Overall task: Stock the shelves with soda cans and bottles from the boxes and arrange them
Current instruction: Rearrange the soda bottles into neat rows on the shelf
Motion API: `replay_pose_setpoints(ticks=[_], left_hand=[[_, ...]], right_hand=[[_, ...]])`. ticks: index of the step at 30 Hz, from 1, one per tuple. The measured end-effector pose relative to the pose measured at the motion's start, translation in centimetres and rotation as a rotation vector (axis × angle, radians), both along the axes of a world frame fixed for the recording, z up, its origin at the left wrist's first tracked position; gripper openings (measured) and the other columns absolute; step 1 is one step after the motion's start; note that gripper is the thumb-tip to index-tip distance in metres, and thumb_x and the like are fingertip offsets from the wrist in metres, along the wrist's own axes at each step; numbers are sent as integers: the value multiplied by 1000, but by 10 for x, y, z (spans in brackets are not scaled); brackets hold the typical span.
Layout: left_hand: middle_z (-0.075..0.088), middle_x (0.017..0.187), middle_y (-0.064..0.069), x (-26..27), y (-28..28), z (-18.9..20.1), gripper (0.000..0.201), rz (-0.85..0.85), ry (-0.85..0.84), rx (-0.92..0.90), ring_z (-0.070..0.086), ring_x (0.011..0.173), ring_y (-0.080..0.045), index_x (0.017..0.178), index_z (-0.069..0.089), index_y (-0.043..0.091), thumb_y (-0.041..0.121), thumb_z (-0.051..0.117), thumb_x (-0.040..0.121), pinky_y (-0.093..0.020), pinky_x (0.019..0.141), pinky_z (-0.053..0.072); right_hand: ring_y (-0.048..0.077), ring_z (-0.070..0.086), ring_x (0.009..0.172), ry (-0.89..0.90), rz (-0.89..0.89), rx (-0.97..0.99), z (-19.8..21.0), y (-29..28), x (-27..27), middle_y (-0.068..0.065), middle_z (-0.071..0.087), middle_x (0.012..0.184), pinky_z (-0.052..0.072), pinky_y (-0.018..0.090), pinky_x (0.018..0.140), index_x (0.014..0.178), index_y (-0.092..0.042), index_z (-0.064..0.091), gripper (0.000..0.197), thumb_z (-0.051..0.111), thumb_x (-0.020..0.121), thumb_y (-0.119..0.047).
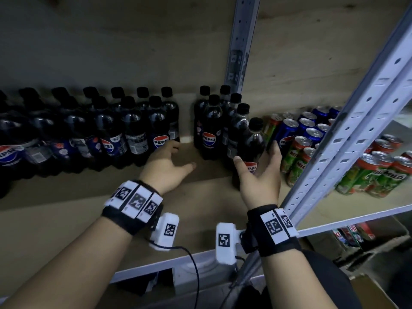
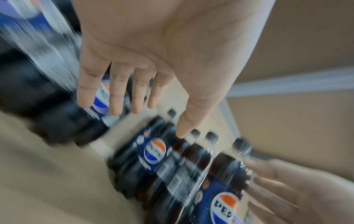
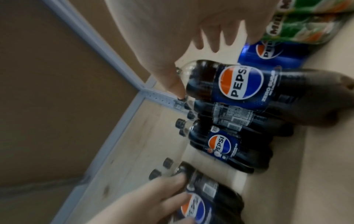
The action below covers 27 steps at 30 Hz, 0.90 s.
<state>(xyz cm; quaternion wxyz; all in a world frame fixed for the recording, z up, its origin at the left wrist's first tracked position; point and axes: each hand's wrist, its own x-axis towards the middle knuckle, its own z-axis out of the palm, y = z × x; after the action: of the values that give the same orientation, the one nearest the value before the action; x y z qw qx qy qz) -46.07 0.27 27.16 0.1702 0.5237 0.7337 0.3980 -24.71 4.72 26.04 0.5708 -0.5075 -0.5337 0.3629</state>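
Observation:
Black-capped Pepsi bottles stand on the wooden shelf (image 1: 156, 208) in a long left group (image 1: 93, 130) and a smaller right cluster (image 1: 211, 126), with a gap between them. My left hand (image 1: 178, 155) reaches into that gap. Its straight fingers (image 2: 118, 91) touch the end bottle (image 1: 162, 132) of the left group. My right hand (image 1: 256, 161) flanks the front bottle (image 1: 252, 141) of the right cluster, thumb on its left, fingers on its right. In the right wrist view those fingers (image 3: 216, 44) are spread and straight beside that bottle (image 3: 241, 84).
Blue Pepsi cans (image 1: 307, 128) and green Milo cans (image 1: 298, 157) stand right of the bottles. A perforated grey upright (image 1: 356, 130) crosses in front of them. More Milo cans (image 1: 379, 172) fill the bay beyond it. Cartons (image 1: 367, 237) sit below.

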Motion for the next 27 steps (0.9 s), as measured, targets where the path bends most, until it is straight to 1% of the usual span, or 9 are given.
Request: replay_pose_setpoints(ticks=[2, 5, 7, 9, 11, 14, 19, 21, 27], left_hand=[[57, 128, 7, -9, -29, 2, 65, 13, 22, 2, 56, 114, -15, 138, 50, 26, 43, 78, 82, -33, 94, 49], [59, 130, 4, -28, -57, 0, 66, 43, 67, -25, 56, 120, -18, 138, 51, 25, 45, 78, 81, -39, 101, 49], [60, 131, 2, -42, -69, -3, 64, 65, 100, -42, 56, 122, -20, 137, 52, 23, 44, 77, 82, -40, 102, 49], [61, 131, 0, -56, -75, -5, 64, 91, 130, -37, 56, 121, -21, 137, 52, 21, 43, 77, 83, -39, 100, 49], [62, 130, -1, -67, -78, -6, 63, 114, 147, -16, 58, 119, -22, 135, 52, 20, 42, 77, 82, -39, 98, 50], [60, 130, -3, -81, -79, -8, 62, 133, 134, 11, 57, 116, -23, 135, 52, 20, 39, 78, 82, -36, 94, 50], [56, 135, -8, -108, -64, -14, 59, 213, 52, 75, 55, 120, -26, 135, 54, 16, 29, 77, 82, -36, 98, 47], [54, 135, -9, -116, -56, -19, 59, 257, 24, 78, 54, 121, -28, 136, 53, 15, 29, 75, 83, -33, 96, 45], [54, 136, -9, -128, -38, -29, 61, 320, -74, 214, 53, 123, -25, 138, 49, 12, 26, 74, 85, -27, 93, 40]], right_hand=[[-14, 36, 135, -120, -8, 73, 5, -20, 4, -13, 39, 157, 30, 23, 119, 160, -31, 23, 96, 81, 83, -32], [11, 31, 150, -269, 2, 219, 7, -47, 4, -4, 40, 160, 29, 31, 121, 159, -30, 28, 89, 79, 87, -27], [11, 34, 149, -295, 69, 311, 7, -60, 0, -4, 43, 158, 33, 35, 121, 157, -27, 34, 82, 78, 88, -23], [2, 49, 134, -343, 153, 354, 9, -68, -8, -6, 53, 148, 41, 26, 112, 153, -25, 41, 74, 77, 89, -22], [0, 64, 100, -426, 251, 288, 16, -73, -20, -14, 64, 129, 49, 15, 88, 147, -34, 46, 67, 78, 88, -28], [1, 63, 80, -714, 386, 92, 25, -68, -40, -18, 66, 109, 52, 24, 77, 142, -38, 47, 63, 76, 85, -44], [17, 61, 115, -999, 536, -196, 41, -37, -80, -2, 64, 127, 49, 29, 97, 145, -29, 49, 73, 71, 83, -61], [20, 58, 121, -994, 545, -204, 46, -24, -97, -1, 62, 133, 46, 28, 96, 145, -26, 51, 73, 71, 84, -61], [18, 60, 106, -719, 469, -97, 49, 13, -155, -6, 61, 111, 42, 26, 83, 140, -22, 46, 66, 78, 85, -41]])
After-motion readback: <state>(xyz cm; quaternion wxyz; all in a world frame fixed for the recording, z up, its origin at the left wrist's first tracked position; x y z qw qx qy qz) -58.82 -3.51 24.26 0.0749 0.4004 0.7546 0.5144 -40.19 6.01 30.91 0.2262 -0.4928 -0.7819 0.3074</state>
